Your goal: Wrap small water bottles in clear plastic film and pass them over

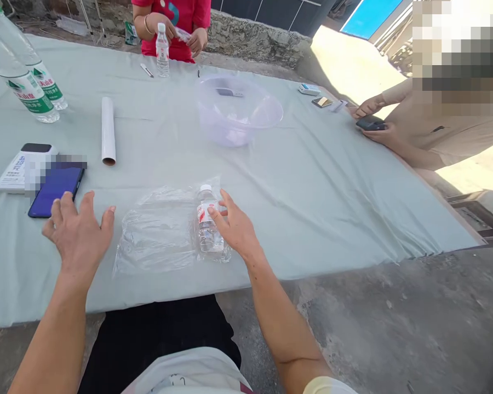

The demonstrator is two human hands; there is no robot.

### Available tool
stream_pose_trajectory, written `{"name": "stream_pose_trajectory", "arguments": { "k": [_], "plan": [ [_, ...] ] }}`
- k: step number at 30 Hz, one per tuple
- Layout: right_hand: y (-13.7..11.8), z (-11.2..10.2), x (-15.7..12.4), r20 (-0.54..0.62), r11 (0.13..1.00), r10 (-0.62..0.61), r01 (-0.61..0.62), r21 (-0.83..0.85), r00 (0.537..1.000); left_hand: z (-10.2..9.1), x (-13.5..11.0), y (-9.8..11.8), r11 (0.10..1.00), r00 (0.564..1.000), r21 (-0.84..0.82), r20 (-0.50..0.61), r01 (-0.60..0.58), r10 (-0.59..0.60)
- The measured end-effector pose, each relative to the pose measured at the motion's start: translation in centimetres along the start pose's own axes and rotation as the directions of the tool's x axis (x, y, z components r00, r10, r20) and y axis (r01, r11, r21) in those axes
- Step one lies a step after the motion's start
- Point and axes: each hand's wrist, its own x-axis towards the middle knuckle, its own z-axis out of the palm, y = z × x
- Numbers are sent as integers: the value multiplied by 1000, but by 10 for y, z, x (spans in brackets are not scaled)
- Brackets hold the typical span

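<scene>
A small clear water bottle (210,241) with a white cap and a red-and-white label lies on a sheet of clear plastic film (158,230) near the table's front edge. My right hand (237,225) is at the bottle's right side, fingers apart, the thumb over the label; whether it touches is hard to tell. To the left, my left hand (79,232) hovers with spread fingers and holds nothing. Just beyond its fingertips lies a phone (57,189) with a blue screen, beside a white box (18,172) with a dark end.
A white film roll (108,131) lies mid-left. Two large water bottles (35,101) stand at back left. A translucent basin (230,134) sits farther back. A small bottle (162,54) stands before a person in red (197,16). At right, another person's hands (373,120) hold a dark object.
</scene>
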Motion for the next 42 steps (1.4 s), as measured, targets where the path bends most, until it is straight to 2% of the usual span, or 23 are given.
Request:
{"name": "stream_pose_trajectory", "arguments": {
  "k": [2, 5, 7, 10, 13, 15, 17, 19, 21, 24, 26, 27, 28, 29, 30, 31, 32, 33, 34, 36, 37, 39, 42],
  "plan": [
    [9, -5, 1, -96, 998, 62, -61, 14, 993, -2, -3, 21, 974, 982, -134, -67, -182, 174],
    [25, -9, -2, -142, 987, 135, -145, -67, 981, 12, -2, 67, 875, 890, -197, 26, -442, 455],
    [33, -8, -7, -137, 974, 157, -176, -140, 978, 29, 11, 92, 851, 843, -135, 125, -508, 523],
    [40, 0, -17, -116, 962, 136, -159, -221, 984, 53, 42, 109, 878, 828, -104, 297, -467, 476],
    [42, 11, -24, -81, 964, 74, -92, -250, 994, 65, 67, 100, 924, 838, -162, 389, -346, 382],
    [41, 18, -27, -98, 976, 53, -72, -204, 994, 68, 79, 85, 952, 889, -243, 370, -188, 270],
    [39, 22, -29, -125, 990, 76, -89, -108, 989, 70, 91, 67, 926, 946, -376, 309, 28, 97],
    [36, 23, -31, -122, 993, 118, -118, 3, 986, 68, 102, 50, 850, 962, -488, 265, 198, -72],
    [33, 23, -35, -91, 984, 140, -129, 122, 986, 61, 112, 41, 803, 957, -524, 212, 284, -200],
    [29, 23, -43, -75, 959, 131, -107, 261, 988, 37, 108, 51, 839, 975, -500, 65, 217, -214],
    [26, 24, -48, -115, 960, 127, -92, 265, 985, 17, 89, 71, 870, 998, -493, -35, 21, -44],
    [24, 25, -50, -145, 965, 129, -90, 247, 981, 7, 76, 83, 849, 994, -521, 16, -84, 107],
    [22, 27, -52, -175, 970, 129, -87, 228, 976, 0, 62, 94, 804, 957, -563, 74, -191, 280],
    [19, 29, -54, -202, 974, 125, -82, 210, 971, -5, 49, 103, 748, 873, -592, 146, -299, 465],
    [17, 32, -55, -229, 979, 114, -69, 193, 967, -8, 37, 110, 691, 745, -612, 235, -385, 624],
    [14, 34, -57, -255, 984, 90, -46, 173, 963, -9, 27, 113, 651, 635, -608, 291, -454, 715],
    [12, 37, -58, -282, 990, 50, -10, 142, 958, -8, 19, 114, 624, 566, -592, 315, -510, 762],
    [9, 41, -59, -310, 995, -1, 32, 97, 951, -7, 14, 111, 622, 565, -562, 301, -545, 768],
    [6, 45, -60, -335, 996, -60, 78, 40, 940, -6, 11, 107, 643, 620, -526, 252, -556, 743],
    [-1, 54, -61, -353, 981, -189, 165, -97, 916, -7, 11, 92, 724, 783, -471, 104, -504, 613],
    [-5, 60, -62, -339, 964, -254, 207, -169, 906, -10, 13, 83, 768, 847, -451, 48, -455, 530],
    [-16, 71, -62, -261, 905, -376, 293, -308, 889, -19, 18, 65, 844, 919, -393, -3, -365, 395],
    [-36, 85, -63, -90, 785, -503, 411, -464, 860, -36, 26, 45, 914, 965, -311, -50, -259, 257]
  ]
}}
